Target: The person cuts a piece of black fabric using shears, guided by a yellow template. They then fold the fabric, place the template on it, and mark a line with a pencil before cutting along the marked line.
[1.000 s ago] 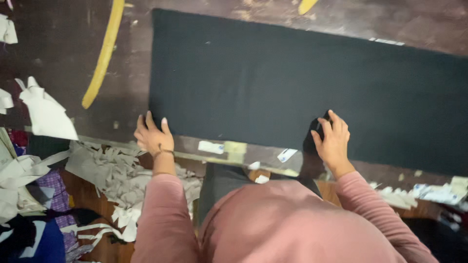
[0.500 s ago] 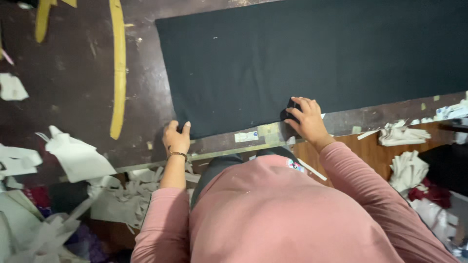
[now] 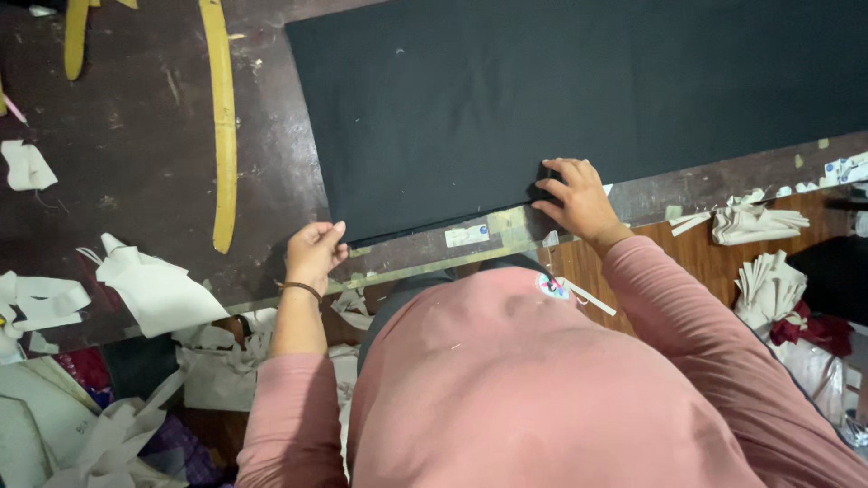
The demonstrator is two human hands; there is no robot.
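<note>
While we looked down over our own pink sleeves, the dark worn worktable [image 3: 136, 163] filled most of the view, and on it lay the large sheet of black cloth [image 3: 579, 99], spread flat from the middle toward the far right edge, its near edge running close along the table's front edge. We judged it was laid out smooth so it could be squared up against that edge. A long yellow strip [image 3: 220, 126] lay on the bare table left of the cloth, well apart from it. White paper scraps [image 3: 154, 289] hung over the front left corner, with more bundles [image 3: 755, 221] past the right end. Our right hand [image 3: 577, 199] rested on the cloth's near edge, fingers curled down, seemingly pressing it to keep it from sliding. Our left hand [image 3: 314, 253], a thin bracelet on its wrist, sat at the cloth's near left corner with fingers pinched together, apparently nipping that corner, though the grip itself was hard to make out.
</note>
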